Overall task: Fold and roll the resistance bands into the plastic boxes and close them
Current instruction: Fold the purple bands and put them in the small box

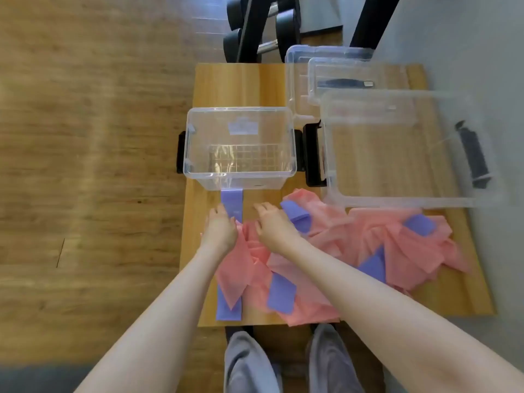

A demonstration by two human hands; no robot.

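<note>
Where the wooden table (226, 83) meets its left edge, a clear plastic box (239, 146) stands open with black latches on both short sides; nothing lies in it, and only a grid pattern shows through its bottom. Just right of it a larger clear box (397, 154) sits blurred, also holding no bands. Behind them are 2 more clear pieces, stacked (340, 75); whether they are boxes or lids is hard to tell, and a dark handle-like part shows through them.

A long purple band (232, 205) lies flat, its far end touching the near wall of the small box. The left hand (219, 229) rests on this band with fingers (219, 209) loosely extended, slightly apart. The right hand (273, 225) hovers just beside it, fingers relaxed and spread, gripping nothing. A heap of pink bands (368, 242) mixed with more purple bands (280, 293) covers the near half of the table, reaching its front edge.

Bare table shows between the hands and behind the small box. Dumbbells on a rack (255, 32) stand on the floor beyond, cut off at the top.
</note>
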